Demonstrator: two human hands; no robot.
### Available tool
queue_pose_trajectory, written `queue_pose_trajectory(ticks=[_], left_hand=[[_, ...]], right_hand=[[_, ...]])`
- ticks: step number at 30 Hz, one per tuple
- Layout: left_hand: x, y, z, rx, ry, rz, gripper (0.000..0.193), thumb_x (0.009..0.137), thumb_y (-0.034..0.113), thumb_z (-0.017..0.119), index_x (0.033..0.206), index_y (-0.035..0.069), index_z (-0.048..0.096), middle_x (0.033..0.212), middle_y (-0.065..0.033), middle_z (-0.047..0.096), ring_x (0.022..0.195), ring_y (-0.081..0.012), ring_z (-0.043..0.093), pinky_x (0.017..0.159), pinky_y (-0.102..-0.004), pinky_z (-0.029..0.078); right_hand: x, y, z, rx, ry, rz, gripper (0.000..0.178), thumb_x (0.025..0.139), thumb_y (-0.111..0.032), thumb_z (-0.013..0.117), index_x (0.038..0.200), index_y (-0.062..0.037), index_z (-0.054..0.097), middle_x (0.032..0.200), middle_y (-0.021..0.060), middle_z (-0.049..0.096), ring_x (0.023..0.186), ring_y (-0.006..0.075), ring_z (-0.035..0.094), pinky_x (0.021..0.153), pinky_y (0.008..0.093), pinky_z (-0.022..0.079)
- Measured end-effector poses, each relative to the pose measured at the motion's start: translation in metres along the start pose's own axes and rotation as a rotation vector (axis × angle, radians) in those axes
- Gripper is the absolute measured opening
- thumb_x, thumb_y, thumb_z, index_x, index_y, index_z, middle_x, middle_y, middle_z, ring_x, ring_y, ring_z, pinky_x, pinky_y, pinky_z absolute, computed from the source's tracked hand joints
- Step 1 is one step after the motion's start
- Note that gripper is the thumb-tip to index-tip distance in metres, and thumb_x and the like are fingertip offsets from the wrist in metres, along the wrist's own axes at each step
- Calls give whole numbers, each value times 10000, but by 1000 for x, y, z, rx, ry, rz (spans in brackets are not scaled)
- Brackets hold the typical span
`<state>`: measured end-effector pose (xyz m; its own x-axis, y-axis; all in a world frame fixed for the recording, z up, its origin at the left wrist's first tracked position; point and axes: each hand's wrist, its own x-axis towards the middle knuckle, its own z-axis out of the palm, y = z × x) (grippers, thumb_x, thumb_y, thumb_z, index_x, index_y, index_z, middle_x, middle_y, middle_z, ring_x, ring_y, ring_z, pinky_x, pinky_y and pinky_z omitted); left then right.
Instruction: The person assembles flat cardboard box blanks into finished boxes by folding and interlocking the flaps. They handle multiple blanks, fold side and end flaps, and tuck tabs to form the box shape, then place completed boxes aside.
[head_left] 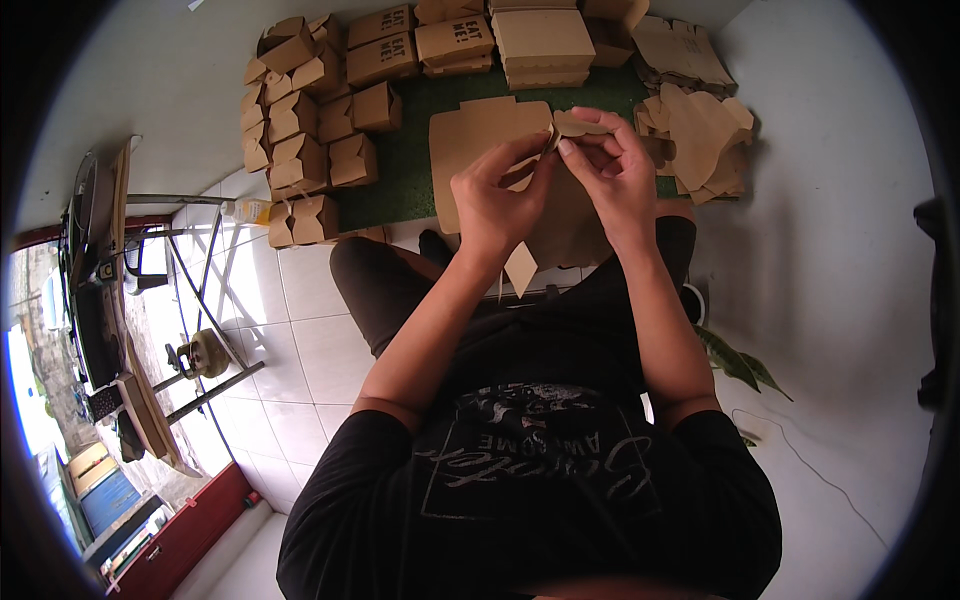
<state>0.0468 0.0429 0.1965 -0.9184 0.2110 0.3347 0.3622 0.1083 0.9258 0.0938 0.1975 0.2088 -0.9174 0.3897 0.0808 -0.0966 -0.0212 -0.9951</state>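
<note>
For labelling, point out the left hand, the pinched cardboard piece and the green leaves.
Left hand (498,190), head view: its back.
Pinched cardboard piece (579,125), head view: upper flap.
Green leaves (729,356), head view: a blade.

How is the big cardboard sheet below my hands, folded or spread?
Spread: the big cardboard sheet lies flat on the green surface, its tab sticking out at the far edge.

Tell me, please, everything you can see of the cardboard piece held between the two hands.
The cardboard piece is brown and looks thin, with a rounded flap showing toward the right hand and a narrow, edge-on part toward the left hand. Both hands pinch it, hiding much of its outline. In the picture it appears over a flat brown sheet; whether the two are joined cannot be told.
</note>
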Motion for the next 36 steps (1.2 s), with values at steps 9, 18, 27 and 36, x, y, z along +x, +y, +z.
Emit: queue_pose_trajectory(ticks=[9, 18, 27, 36], left_hand=[[0, -13, 1, 115, 37, 243, 275, 958, -56, 840, 1232, -31, 845, 1162, -148, 870, 1057, -216, 857, 924, -363, 748], [2, -18, 5, 111, 66, 186, 265, 960, -49, 825, 1218, 7, 852, 1090, -123, 879, 1017, -222, 871, 863, -338, 718], [21, -2, -2, 187, 20, 347, 245, 971, -23, 821, 1191, 73, 868, 1046, -117, 851, 875, -290, 843, 733, -382, 660], [26, 11, -2, 177, -65, 371, 286, 977, -30, 786, 1232, 80, 851, 1023, -119, 817, 878, -340, 810, 741, -424, 653]], right_hand=[[0, 3, -1, -9, -26, 17, 354, 1081, 7, 773, 1429, -21, 718, 1274, 99, 810, 1154, 117, 760, 1010, 267, 608], [-2, -20, -5, -646, 24, -226, 275, 1039, -72, 837, 1306, -135, 849, 986, 48, 836, 802, 79, 764, 750, 276, 615], [6, -50, -16, -1228, 121, -724, 221, 930, -111, 914, 1128, -207, 916, 960, -8, 781, 787, 166, 726, 684, 346, 592], [20, -56, -28, -912, 6, -724, 207, 900, -30, 906, 1096, -95, 885, 987, 29, 804, 887, 236, 772, 838, 390, 661]])
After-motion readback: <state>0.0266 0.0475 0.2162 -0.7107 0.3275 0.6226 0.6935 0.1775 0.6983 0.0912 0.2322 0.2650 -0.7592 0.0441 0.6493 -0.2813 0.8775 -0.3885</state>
